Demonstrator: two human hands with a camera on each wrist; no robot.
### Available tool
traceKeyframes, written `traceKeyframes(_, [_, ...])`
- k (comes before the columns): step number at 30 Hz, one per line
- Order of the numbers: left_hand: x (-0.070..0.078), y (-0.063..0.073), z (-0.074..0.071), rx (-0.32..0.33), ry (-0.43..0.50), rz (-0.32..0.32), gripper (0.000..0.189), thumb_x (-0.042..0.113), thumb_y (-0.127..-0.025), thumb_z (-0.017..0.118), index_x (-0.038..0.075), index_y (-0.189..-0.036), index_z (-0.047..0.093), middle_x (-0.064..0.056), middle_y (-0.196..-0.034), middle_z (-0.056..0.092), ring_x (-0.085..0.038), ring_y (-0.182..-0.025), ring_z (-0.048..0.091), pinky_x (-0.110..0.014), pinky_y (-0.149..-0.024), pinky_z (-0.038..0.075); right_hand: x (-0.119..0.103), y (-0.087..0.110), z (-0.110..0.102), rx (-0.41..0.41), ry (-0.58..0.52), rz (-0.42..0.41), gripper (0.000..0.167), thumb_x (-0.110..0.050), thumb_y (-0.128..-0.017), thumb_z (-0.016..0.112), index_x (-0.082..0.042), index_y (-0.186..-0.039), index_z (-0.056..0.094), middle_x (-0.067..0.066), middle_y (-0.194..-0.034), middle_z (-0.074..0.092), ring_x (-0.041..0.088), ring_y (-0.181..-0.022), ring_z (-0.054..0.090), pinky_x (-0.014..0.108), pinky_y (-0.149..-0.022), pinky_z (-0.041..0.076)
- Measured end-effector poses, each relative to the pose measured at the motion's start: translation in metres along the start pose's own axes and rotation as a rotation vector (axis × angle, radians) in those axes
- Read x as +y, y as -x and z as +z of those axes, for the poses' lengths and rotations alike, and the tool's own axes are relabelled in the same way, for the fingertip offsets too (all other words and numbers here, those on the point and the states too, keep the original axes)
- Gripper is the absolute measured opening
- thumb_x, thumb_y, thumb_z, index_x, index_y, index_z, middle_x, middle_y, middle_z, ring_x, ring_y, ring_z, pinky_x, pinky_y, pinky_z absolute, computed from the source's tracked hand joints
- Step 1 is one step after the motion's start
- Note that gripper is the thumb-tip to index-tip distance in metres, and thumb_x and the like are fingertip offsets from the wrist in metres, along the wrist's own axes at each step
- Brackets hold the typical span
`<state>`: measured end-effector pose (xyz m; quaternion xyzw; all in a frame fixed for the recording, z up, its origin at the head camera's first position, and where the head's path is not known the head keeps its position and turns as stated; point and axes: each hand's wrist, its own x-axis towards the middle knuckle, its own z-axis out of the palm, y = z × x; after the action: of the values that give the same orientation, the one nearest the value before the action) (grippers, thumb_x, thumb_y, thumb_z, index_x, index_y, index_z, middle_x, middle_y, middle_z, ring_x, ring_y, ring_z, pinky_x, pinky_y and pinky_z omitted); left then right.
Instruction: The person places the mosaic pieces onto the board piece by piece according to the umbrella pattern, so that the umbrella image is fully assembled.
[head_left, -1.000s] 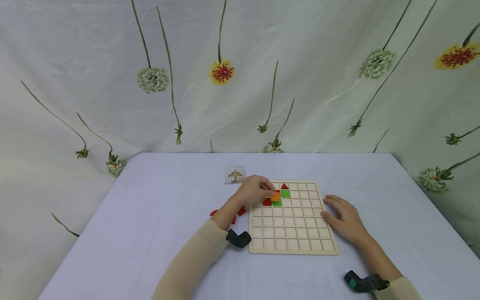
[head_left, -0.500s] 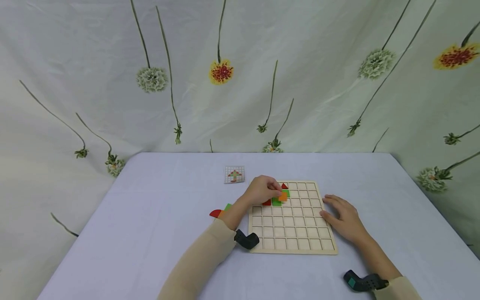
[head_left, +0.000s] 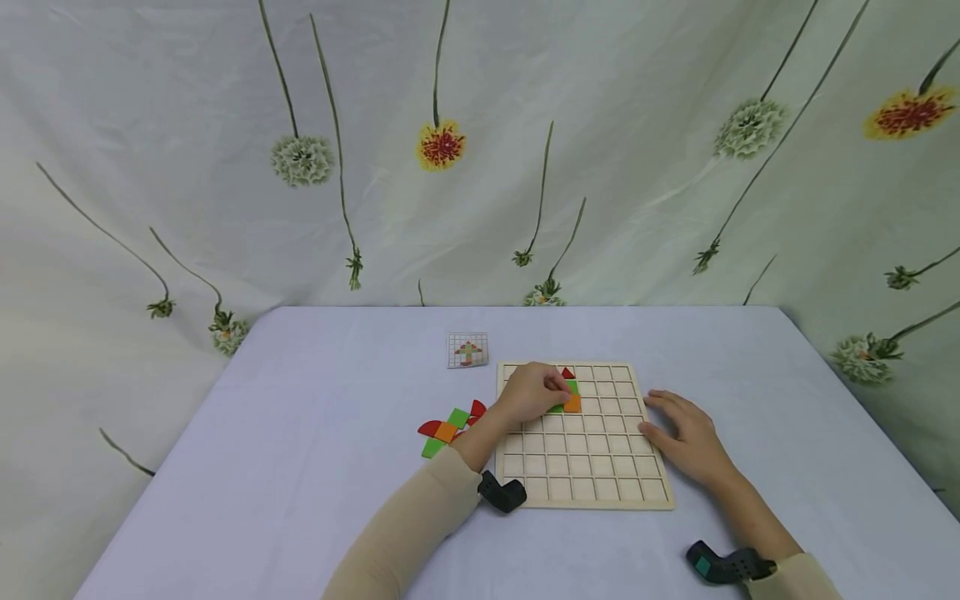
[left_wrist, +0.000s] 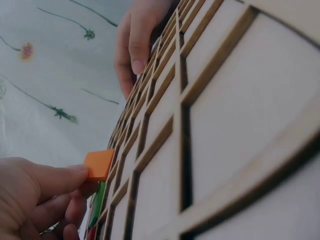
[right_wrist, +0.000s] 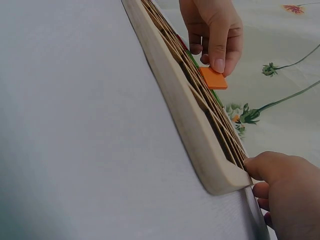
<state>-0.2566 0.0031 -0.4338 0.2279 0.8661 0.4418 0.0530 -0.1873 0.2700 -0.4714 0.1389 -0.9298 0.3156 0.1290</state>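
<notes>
My left hand (head_left: 529, 392) pinches an orange square tile (head_left: 573, 404) between thumb and fingers. The tile is at the upper part of a wooden grid board (head_left: 600, 490), just below a green square tile (head_left: 573, 387). In the left wrist view, the orange tile (left_wrist: 99, 165) is tilted against the grid ridges. A red triangle tile (head_left: 567, 373) sits in the top row; other placed tiles are partly hidden behind the left hand. My right hand (head_left: 686, 439) rests at the board's right edge, and in the right wrist view its thumb (right_wrist: 270, 166) touches the rim.
Loose red, green and orange tiles (head_left: 446, 432) lie left of the board, partly covered by the left forearm. A small pattern card (head_left: 468, 350) lies behind them. The white tabletop (head_left: 300, 450) ends at a flower-printed cloth (head_left: 615, 150).
My left hand has carried the orange tile right and slightly down across the board, to below the upper green tile. More loose tiles show beside the forearm. The right hand stays in place.
</notes>
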Motion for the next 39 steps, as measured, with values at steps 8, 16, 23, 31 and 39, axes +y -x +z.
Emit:
traceKeyframes(8, [0.001, 0.001, 0.005, 0.004, -0.023, 0.008, 0.005, 0.011, -0.088, 0.072, 0.012, -0.084, 0.072, 0.008, -0.073, 0.064, -0.007, -0.068, 0.055, -0.024, -0.066, 0.045, 0.0, 0.0, 0.0, -0.001, 0.006, 0.002, 0.044, -0.022, -0.091, 0.067, 0.006, -0.124, 0.06, 0.027, -0.134, 0.052, 0.047, -0.128, 0.041, 0.067, -0.101, 0.023])
traceKeyframes(16, [0.002, 0.0, 0.006, 0.016, -0.141, 0.014, 0.006, 0.011, -0.088, 0.073, 0.012, -0.083, 0.076, 0.007, -0.074, 0.065, -0.009, -0.071, 0.055, -0.025, -0.067, 0.045, 0.0, 0.0, 0.001, 0.012, 0.006, -0.013, 0.042, -0.021, -0.09, 0.068, 0.006, -0.123, 0.06, 0.027, -0.133, 0.053, 0.047, -0.127, 0.042, 0.067, -0.1, 0.025])
traceKeyframes(23, [0.001, 0.002, 0.005, 0.026, -0.193, 0.014, 0.006, 0.013, -0.087, 0.073, 0.013, -0.083, 0.078, 0.007, -0.076, 0.069, -0.01, -0.075, 0.06, -0.024, -0.069, 0.047, -0.003, 0.0, 0.0, 0.007, 0.004, -0.008, 0.043, -0.021, -0.09, 0.068, 0.007, -0.123, 0.06, 0.027, -0.133, 0.053, 0.048, -0.127, 0.042, 0.067, -0.1, 0.025])
traceKeyframes(31, [-0.004, 0.01, -0.001, 0.037, -0.139, -0.013, 0.006, 0.016, -0.088, 0.073, 0.014, -0.093, 0.076, 0.007, -0.083, 0.063, -0.01, -0.079, 0.056, -0.026, -0.072, 0.046, -0.003, 0.0, -0.001, -0.001, 0.01, 0.0, 0.043, -0.021, -0.09, 0.068, 0.007, -0.123, 0.06, 0.028, -0.133, 0.052, 0.049, -0.127, 0.041, 0.067, -0.101, 0.024])
traceKeyframes(39, [-0.006, 0.025, -0.016, 0.05, -0.116, -0.038, 0.007, 0.018, -0.091, 0.069, 0.014, -0.092, 0.075, 0.008, -0.083, 0.063, -0.011, -0.075, 0.054, -0.027, -0.069, 0.045, -0.002, 0.0, 0.0, 0.004, 0.011, -0.003, 0.044, -0.021, -0.09, 0.068, 0.006, -0.123, 0.06, 0.027, -0.134, 0.052, 0.048, -0.127, 0.041, 0.068, -0.1, 0.023])
